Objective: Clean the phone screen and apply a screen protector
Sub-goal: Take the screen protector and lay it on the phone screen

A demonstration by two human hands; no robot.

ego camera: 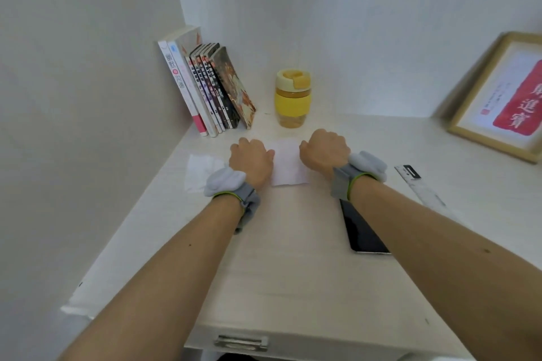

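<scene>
A white rectangular sheet (287, 164) lies flat on the white desk (293, 258) between my two hands. My left hand (250, 160) sits at its left edge and my right hand (324, 152) at its right edge; both show only their backs, with the fingers curled under and hidden. A dark phone (362, 231) lies screen up on the desk, partly under my right forearm. Left of my left wrist lies a crumpled clear wrapper or wipe (202, 170).
A yellow lidded cup (292, 98) stands behind the sheet. Several books (205, 88) lean against the left wall. A framed picture (504, 99) leans at the right. A ruler (419, 184) lies right of my right wrist. A drawer handle (240, 343) is at the front edge.
</scene>
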